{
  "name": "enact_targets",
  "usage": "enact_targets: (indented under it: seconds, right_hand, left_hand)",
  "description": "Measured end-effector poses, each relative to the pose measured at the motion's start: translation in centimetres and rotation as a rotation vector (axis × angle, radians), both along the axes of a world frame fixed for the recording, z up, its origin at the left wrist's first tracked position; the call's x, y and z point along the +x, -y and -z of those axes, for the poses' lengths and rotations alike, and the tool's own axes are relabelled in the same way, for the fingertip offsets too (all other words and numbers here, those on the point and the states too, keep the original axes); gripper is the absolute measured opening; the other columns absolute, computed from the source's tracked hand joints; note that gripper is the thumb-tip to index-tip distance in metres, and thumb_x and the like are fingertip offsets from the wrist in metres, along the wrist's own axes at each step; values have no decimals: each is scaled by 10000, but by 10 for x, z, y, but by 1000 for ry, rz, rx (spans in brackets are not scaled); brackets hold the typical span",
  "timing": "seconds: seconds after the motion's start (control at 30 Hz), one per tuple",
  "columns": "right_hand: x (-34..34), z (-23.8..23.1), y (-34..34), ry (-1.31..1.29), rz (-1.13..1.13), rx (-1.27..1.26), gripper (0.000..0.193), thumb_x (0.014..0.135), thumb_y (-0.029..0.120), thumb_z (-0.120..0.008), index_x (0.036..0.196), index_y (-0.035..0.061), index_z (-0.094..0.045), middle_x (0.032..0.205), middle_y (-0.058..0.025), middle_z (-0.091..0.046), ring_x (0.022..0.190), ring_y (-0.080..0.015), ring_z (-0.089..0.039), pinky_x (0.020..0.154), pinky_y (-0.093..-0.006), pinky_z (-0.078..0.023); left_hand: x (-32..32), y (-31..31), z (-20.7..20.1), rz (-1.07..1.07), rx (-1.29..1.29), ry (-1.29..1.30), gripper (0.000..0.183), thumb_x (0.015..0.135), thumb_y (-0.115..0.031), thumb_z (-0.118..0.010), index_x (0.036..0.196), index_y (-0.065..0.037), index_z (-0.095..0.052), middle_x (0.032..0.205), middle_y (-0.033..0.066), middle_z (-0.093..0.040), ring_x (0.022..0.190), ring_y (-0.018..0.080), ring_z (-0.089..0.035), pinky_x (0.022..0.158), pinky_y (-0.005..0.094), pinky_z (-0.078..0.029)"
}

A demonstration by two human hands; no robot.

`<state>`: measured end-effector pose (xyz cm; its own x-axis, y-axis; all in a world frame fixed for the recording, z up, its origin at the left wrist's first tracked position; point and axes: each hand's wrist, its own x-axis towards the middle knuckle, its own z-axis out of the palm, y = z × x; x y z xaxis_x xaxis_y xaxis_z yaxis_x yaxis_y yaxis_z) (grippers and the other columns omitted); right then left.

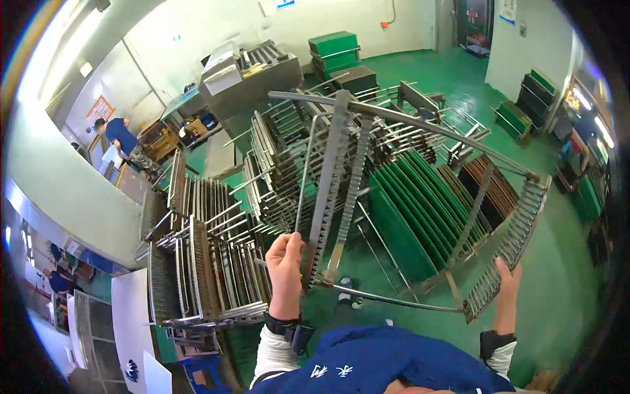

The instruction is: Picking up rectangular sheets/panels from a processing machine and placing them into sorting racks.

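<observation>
One metal rack [331,174] is up before me, its long axis running left to right, dipping rightward. Raised from below, my left hand [285,266] and right hand [507,282] grip its opposite ends.

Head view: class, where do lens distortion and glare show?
In the head view, the held metal rack has a long upper bar that looks bowed, and the corners go black; also in the head view, the light tube at right glares white, and the green floor shines beyond the rack.
</observation>
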<state>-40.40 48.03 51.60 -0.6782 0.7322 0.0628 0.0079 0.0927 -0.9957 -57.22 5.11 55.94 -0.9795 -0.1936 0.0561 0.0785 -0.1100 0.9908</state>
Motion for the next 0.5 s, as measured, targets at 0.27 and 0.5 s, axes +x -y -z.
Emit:
enact_targets:
  seconds: [0.27,0.5]
  right_hand:
    - [-199,-25,16,-117,-155,3,338,818,95,-643,1129,-10,-562,1026,-36,-609,911,-133,-557,823,-279,-436]
    - [-404,-89,54,-151,-319,141,374,788,96,-662,1131,-8,-559,1003,-37,-622,884,-128,-563,813,-276,-441]
  left_hand:
    - [-136,39,9,-211,117,-103,199,921,-200,-595,780,-61,-608,588,-73,-459,482,2,-311,434,198,-189]
    - [-270,85,-5,-324,228,-67,279,952,-242,-546,718,-91,-538,532,-62,-405,418,12,-277,381,206,-175]
